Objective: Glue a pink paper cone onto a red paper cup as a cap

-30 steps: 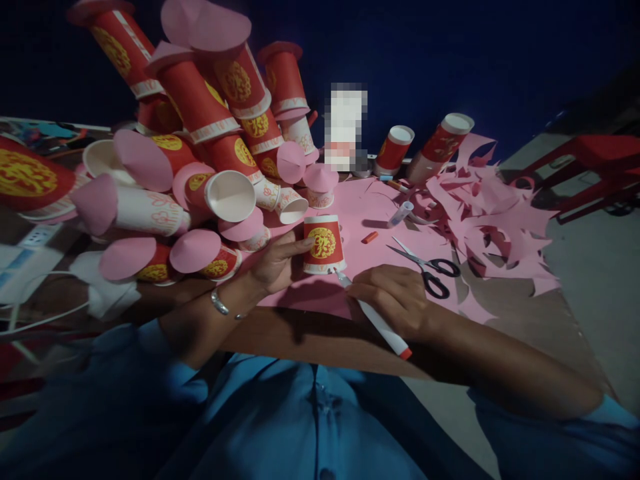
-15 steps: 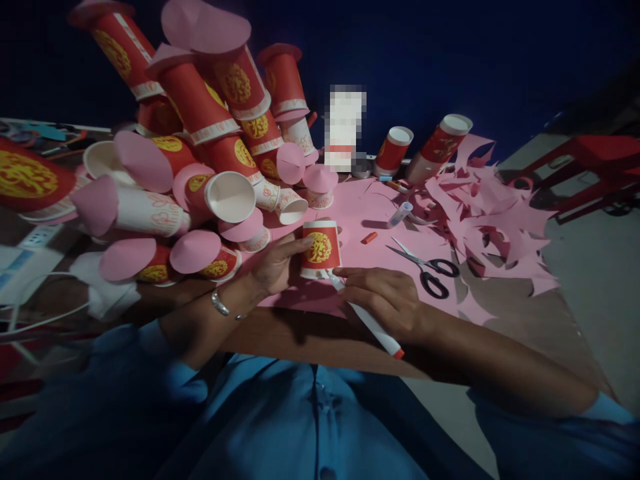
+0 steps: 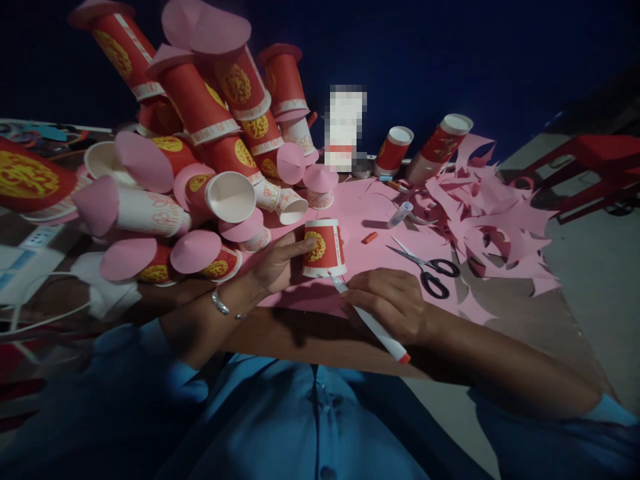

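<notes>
Red cup, gripped by left hand, has turned, right hand pinching a marker perhaps touching it.

This looks like a handicraft spot indoors; whether in a home, classroom or small workshop cannot be told. Pink paper covers much of the wooden table, with scissors lying open on it and curled offcuts heaped toward the right edge. Decorated paper cups, many topped with pink cones, crowd the left side. A marker is held above the near edge. A dark blue wall backs the far edge; beyond the far right corner stands a red stool.
</notes>
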{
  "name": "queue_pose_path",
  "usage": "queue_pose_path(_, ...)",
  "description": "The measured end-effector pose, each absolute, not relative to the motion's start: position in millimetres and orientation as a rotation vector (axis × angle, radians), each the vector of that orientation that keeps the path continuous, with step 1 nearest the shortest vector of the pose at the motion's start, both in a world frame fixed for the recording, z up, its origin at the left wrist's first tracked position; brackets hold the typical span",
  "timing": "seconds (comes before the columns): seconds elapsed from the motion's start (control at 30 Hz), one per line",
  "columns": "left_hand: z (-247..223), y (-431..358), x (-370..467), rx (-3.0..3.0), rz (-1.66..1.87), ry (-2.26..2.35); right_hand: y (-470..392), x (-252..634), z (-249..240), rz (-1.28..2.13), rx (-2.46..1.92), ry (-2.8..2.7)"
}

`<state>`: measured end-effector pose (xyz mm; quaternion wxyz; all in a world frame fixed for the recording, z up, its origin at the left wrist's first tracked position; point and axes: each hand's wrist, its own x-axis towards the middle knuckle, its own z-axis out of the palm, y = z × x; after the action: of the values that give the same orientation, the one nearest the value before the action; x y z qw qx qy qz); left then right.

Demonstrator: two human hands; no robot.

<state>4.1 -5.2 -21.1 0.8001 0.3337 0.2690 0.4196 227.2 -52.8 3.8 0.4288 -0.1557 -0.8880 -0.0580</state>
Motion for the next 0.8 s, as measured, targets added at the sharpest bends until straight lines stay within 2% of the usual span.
queue_pose_path(0.8, -19.3, -9.0, 6.2, 0.777, 0.917, 0.646, -55.7, 227.5, 0.7, -0.181, -0.421, -2.326)
